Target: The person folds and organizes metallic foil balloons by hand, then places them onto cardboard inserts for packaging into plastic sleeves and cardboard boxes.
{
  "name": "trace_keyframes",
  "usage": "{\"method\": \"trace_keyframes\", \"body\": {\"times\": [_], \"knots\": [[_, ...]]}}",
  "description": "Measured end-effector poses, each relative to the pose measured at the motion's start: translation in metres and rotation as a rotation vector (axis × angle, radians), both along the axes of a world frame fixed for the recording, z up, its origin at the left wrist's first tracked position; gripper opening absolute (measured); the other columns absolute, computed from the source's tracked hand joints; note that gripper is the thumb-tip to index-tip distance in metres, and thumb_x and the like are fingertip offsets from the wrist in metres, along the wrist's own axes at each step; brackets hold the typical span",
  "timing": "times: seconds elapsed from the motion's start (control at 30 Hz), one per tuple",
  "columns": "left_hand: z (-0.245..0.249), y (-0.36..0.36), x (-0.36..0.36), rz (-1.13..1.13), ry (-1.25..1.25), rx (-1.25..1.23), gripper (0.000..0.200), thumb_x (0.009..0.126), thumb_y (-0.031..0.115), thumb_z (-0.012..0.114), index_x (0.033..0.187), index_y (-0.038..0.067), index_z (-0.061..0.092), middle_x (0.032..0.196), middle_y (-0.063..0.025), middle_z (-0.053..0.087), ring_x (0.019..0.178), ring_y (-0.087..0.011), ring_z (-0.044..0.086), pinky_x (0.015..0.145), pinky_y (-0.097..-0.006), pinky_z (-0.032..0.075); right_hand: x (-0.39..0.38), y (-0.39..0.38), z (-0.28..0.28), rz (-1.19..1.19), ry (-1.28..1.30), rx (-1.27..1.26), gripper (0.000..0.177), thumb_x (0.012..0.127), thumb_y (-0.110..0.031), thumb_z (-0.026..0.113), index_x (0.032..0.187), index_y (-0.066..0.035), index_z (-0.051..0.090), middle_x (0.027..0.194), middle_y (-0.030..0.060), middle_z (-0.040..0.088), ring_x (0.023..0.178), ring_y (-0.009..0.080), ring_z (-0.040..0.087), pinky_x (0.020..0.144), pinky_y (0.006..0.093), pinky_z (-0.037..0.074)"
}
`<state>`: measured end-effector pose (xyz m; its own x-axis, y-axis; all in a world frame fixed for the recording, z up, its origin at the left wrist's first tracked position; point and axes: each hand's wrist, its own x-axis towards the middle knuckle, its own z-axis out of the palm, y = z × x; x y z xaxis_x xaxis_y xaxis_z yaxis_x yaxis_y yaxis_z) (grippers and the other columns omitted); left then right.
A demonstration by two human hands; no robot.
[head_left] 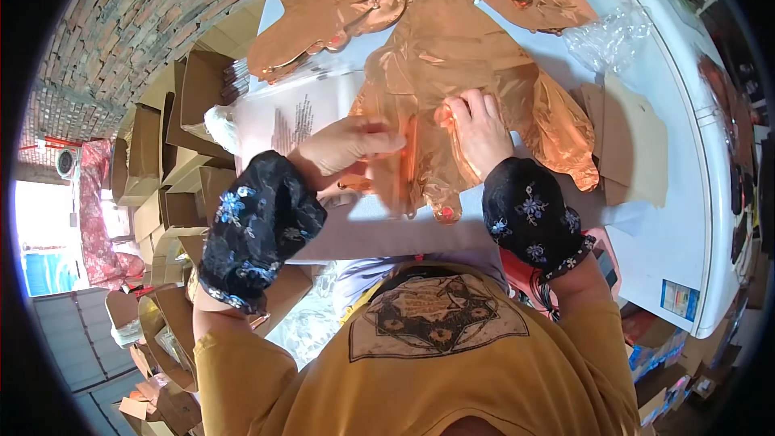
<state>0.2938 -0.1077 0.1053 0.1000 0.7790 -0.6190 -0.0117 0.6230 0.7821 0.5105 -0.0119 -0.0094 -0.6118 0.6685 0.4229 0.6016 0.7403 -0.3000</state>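
Foil of shiny copper-orange, a limp, lobed piece (452, 56), lies spread on the pale, flat surface (363, 230), its near end between and under the two hands. The right hand (480, 129) has its fingers curled closed on a bunched fold of that foil. The left hand (351, 149) has its fingers bent close together at the foil's left part; whether they pinch it cannot be told. Beyond both hands lie more copper-orange, lobed foil pieces (347, 0). Just beyond the left hand is a whitish, printed plastic sheet (274, 117); right of the right hand are flat, brown cardboard pieces (617, 141), with crumpled, clear plastic film (609, 39) beyond them.
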Motion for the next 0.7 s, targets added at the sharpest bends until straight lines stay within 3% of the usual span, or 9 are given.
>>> {"method": "trace_keyframes", "body": {"times": [0.1,0.13,0.2,0.3,0.33,0.4,0.43,0.7], "knots": [[-0.001,-0.001,0.028,0.184,-0.258,0.030,0.018,0.097,0.018,0.066,0.110,0.008,0.061,0.099,0.0008,0.062,0.090,-0.0071,0.062,0.068,-0.0246,0.058,-0.001,0.001,0.001,0.014,-0.034,0.024,0.023,0.088,-0.008,0.055,0.110,-0.011,0.053,0.109,0.0086,0.048,0.104,0.0295,0.051,0.085,0.0407,0.049],[-0.012,0.004,0.029,0.070,-0.269,0.087,0.019,0.099,0.018,0.063,0.112,0.005,0.060,0.101,-0.0012,0.062,0.089,-0.0110,0.064,0.076,-0.0280,0.059,0.001,-0.001,0.007,0.036,-0.047,0.024,0.023,0.088,-0.009,0.055,0.110,-0.012,0.053,0.108,0.0085,0.047,0.104,0.0294,0.051,0.085,0.0406,0.049],[-0.027,0.007,0.042,0.129,-0.448,0.134,0.022,0.101,0.021,0.060,0.114,0.003,0.058,0.099,-0.0027,0.062,0.089,-0.0145,0.064,0.082,-0.0319,0.058,0.003,0.000,0.008,0.035,-0.073,0.017,0.026,0.086,-0.010,0.057,0.112,-0.012,0.054,0.109,0.0083,0.047,0.103,0.0297,0.051,0.086,0.0397,0.048],[-0.067,0.002,0.039,0.120,-0.023,0.458,0.021,0.102,0.021,0.056,0.111,0.002,0.058,0.100,-0.0063,0.063,0.092,-0.0178,0.065,0.083,-0.0340,0.054,0.000,-0.001,0.006,-0.009,-0.028,0.006,0.028,0.084,-0.010,0.058,0.111,-0.013,0.052,0.107,0.0070,0.046,0.104,0.0277,0.051,0.082,0.0372,0.050],[-0.069,-0.007,0.042,0.024,0.632,0.750,0.013,0.100,0.012,0.056,0.106,0.000,0.055,0.102,-0.0138,0.061,0.094,-0.0268,0.064,0.078,-0.0370,0.052,0.000,0.000,0.003,-0.019,-0.032,0.024,0.029,0.083,-0.010,0.058,0.112,-0.013,0.052,0.107,0.0069,0.046,0.103,0.0275,0.051,0.082,0.0368,0.050],[-0.075,-0.023,0.047,0.052,1.097,0.905,0.014,0.094,0.002,0.055,0.108,-0.001,0.055,0.108,-0.0205,0.057,0.096,-0.0370,0.058,0.081,-0.0420,0.049,-0.001,0.002,-0.005,-0.034,-0.043,0.061,0.031,0.082,-0.009,0.059,0.113,-0.013,0.053,0.107,0.0067,0.047,0.103,0.0270,0.051,0.082,0.0360,0.050],[-0.077,-0.028,0.049,0.028,1.154,0.859,0.027,0.088,-0.003,0.056,0.115,0.000,0.057,0.110,-0.0220,0.054,0.097,-0.0416,0.052,0.085,-0.0461,0.046,-0.001,0.003,-0.007,-0.033,-0.028,0.061,0.032,0.082,-0.009,0.059,0.113,-0.014,0.053,0.106,0.0067,0.047,0.103,0.0269,0.051,0.083,0.0360,0.050],[-0.082,-0.030,0.065,-0.033,1.200,0.997,0.032,0.086,-0.001,0.059,0.118,0.002,0.058,0.110,-0.0166,0.056,0.100,-0.0369,0.053,0.089,-0.0447,0.046,0.000,0.011,-0.016,0.006,0.009,0.138,0.032,0.080,-0.007,0.060,0.112,-0.013,0.054,0.104,0.0068,0.047,0.101,0.0258,0.051,0.082,0.0352,0.051]]}}
